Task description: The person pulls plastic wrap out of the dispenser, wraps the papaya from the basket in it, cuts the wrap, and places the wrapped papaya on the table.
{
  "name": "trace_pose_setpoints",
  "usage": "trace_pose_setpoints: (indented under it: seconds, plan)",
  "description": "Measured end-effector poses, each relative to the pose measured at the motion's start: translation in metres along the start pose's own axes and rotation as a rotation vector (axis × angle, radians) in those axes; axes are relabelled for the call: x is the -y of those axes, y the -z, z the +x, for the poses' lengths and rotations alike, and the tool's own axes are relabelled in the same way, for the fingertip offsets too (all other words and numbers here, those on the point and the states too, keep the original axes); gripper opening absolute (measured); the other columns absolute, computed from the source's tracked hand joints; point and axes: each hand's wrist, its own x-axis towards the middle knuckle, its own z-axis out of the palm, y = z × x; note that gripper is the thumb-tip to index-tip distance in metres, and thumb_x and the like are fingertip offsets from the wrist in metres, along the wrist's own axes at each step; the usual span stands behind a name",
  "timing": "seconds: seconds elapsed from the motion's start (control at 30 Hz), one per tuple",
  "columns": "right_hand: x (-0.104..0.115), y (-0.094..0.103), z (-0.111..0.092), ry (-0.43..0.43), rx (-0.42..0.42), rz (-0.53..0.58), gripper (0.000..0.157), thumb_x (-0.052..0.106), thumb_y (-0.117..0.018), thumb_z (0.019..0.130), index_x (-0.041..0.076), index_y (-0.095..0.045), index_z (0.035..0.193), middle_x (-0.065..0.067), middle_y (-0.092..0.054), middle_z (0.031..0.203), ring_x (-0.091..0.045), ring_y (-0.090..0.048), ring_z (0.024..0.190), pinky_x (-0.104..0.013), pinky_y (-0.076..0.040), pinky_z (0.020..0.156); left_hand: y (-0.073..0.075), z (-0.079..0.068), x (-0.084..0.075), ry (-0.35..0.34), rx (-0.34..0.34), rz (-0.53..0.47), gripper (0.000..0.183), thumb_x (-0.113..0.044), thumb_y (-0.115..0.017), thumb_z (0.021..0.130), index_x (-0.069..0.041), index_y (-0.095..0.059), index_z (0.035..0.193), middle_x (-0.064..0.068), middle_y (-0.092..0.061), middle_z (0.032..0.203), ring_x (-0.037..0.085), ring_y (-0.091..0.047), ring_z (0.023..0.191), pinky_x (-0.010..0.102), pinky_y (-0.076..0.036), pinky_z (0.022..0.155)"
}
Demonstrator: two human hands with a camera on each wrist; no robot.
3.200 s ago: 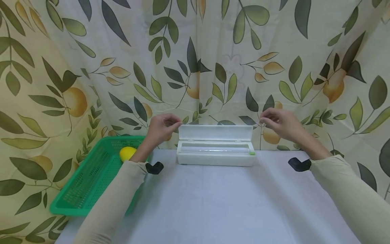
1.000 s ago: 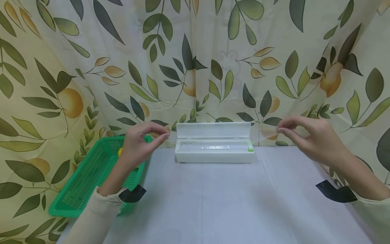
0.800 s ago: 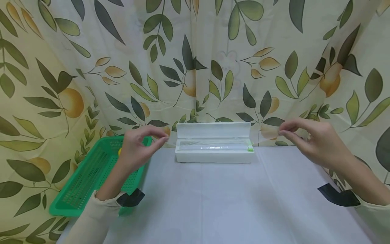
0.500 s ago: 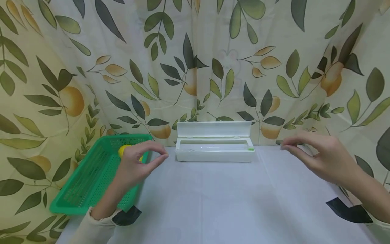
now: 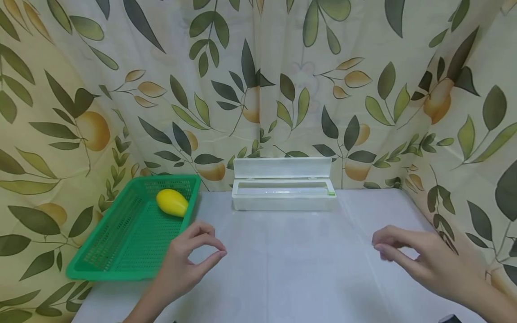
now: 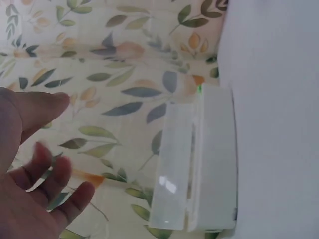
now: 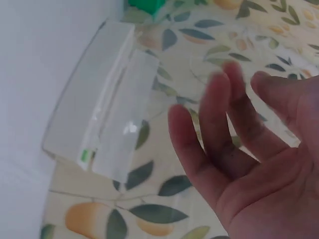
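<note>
A white plastic-wrap dispenser box (image 5: 284, 202) stands at the back of the table, its lid (image 5: 282, 168) raised and a green slider (image 5: 331, 193) at its right end. Inside lies a clear roll (image 5: 280, 190). My left hand (image 5: 187, 262) pinches thumb and forefinger together in front of the box, to its left. On the right, my right hand (image 5: 420, 258) makes a similar pinch. Between them a sheet of plastic wrap (image 5: 307, 216) shows only as faint glints; its edges are hard to see. Both wrist views show the box beyond the hands, with the pinching fingertips blurred.
A green perforated basket (image 5: 74, 270) stands at the left, with a yellow mango-shaped fruit (image 5: 172, 202) in it. White cloth covers the table (image 5: 282, 278). A leaf-patterned curtain (image 5: 282, 89) closes off the back and sides.
Both hands have come down and toward me from beside the box's lid, and are farther apart than at first. The yellow fruit is uncovered by the left arm. The box stays put.
</note>
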Motion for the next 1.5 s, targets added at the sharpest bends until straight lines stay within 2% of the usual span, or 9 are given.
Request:
trace_pose_setpoints:
  seconds: [0.03,0.17,0.37,0.5,0.63,0.73,0.9,1.07,1.5]
  plan:
    - [0.001,-0.004,-0.005,-0.023,0.012,0.027,0.049,-0.012,-0.078,0.079,0.030,-0.067,0.102,0.021,-0.066,0.090,0.002,-0.062,0.076,-0.009,-0.048,0.069,-0.002,-0.005,-0.001,0.018,0.005,0.010,0.027,0.000,-0.084,0.083,-0.022,-0.075,0.094,-0.009,-0.059,0.085,0.008,-0.056,0.079,0.017,-0.050,0.073]
    - [0.004,-0.019,-0.020,-0.080,0.021,0.094,0.050,-0.015,-0.076,0.080,0.028,-0.070,0.106,0.018,-0.072,0.096,-0.002,-0.068,0.079,-0.010,-0.051,0.075,-0.009,-0.021,-0.002,0.108,0.046,-0.020,0.023,-0.005,-0.081,0.088,-0.026,-0.074,0.095,-0.014,-0.063,0.075,0.003,-0.057,0.068,0.019,-0.050,0.063]
    - [0.005,-0.035,-0.040,-0.222,-0.009,0.156,0.042,-0.010,-0.079,0.082,0.026,-0.075,0.103,0.015,-0.075,0.097,-0.003,-0.069,0.086,-0.008,-0.049,0.081,-0.021,-0.037,-0.001,0.237,0.031,-0.106,0.014,-0.010,-0.079,0.091,-0.024,-0.075,0.093,-0.012,-0.074,0.086,0.008,-0.069,0.074,0.028,-0.059,0.069]
    - [0.007,-0.053,-0.053,-0.296,-0.096,0.221,0.036,-0.014,-0.072,0.085,0.021,-0.076,0.093,0.010,-0.074,0.086,-0.005,-0.067,0.076,-0.008,-0.048,0.077,-0.033,-0.043,-0.003,0.392,-0.040,-0.162,0.009,-0.016,-0.080,0.091,-0.023,-0.077,0.086,-0.011,-0.075,0.081,0.012,-0.070,0.075,0.030,-0.059,0.074]
    - [0.019,-0.071,-0.056,-0.456,-0.175,0.198,0.029,-0.007,-0.075,0.087,0.021,-0.072,0.084,0.009,-0.071,0.077,-0.007,-0.063,0.064,-0.013,-0.049,0.065,-0.048,-0.047,-0.005,0.604,-0.146,-0.204,0.012,-0.017,-0.085,0.086,-0.021,-0.077,0.078,-0.009,-0.074,0.074,0.015,-0.070,0.073,0.028,-0.059,0.075]
    - [0.025,-0.083,-0.058,-0.544,-0.194,0.194,0.022,-0.004,-0.079,0.085,0.016,-0.069,0.089,0.008,-0.070,0.076,-0.009,-0.063,0.061,-0.015,-0.049,0.061,-0.060,-0.052,-0.005,0.688,-0.205,-0.228,0.014,-0.016,-0.088,0.081,-0.019,-0.076,0.077,-0.007,-0.073,0.074,0.015,-0.071,0.071,0.027,-0.059,0.074]
    - [0.024,-0.101,-0.068,-0.515,-0.213,0.229,0.033,-0.009,-0.079,0.082,0.010,-0.066,0.106,0.008,-0.070,0.076,-0.010,-0.064,0.060,-0.015,-0.051,0.061,-0.073,-0.063,-0.001,0.757,-0.235,-0.264,0.016,-0.013,-0.089,0.079,-0.014,-0.074,0.083,-0.002,-0.073,0.076,0.016,-0.071,0.071,0.029,-0.060,0.074]
    - [0.020,-0.115,-0.080,-0.503,-0.191,0.191,0.037,-0.008,-0.082,0.079,0.015,-0.070,0.106,0.011,-0.069,0.073,-0.006,-0.065,0.061,-0.013,-0.050,0.060,-0.080,-0.079,0.006,0.825,-0.187,-0.259,0.019,-0.009,-0.088,0.080,-0.008,-0.076,0.095,-0.001,-0.073,0.075,0.015,-0.070,0.072,0.027,-0.059,0.072]
    - [0.014,-0.139,-0.096,-0.721,-0.025,0.124,0.027,0.006,-0.085,0.080,0.014,-0.074,0.103,0.019,-0.060,0.067,0.001,-0.051,0.055,-0.020,-0.043,0.055,-0.085,-0.107,0.022,0.876,-0.009,-0.073,0.017,-0.019,-0.090,0.075,-0.012,-0.078,0.085,-0.012,-0.072,0.068,0.004,-0.060,0.059,0.022,-0.049,0.066]
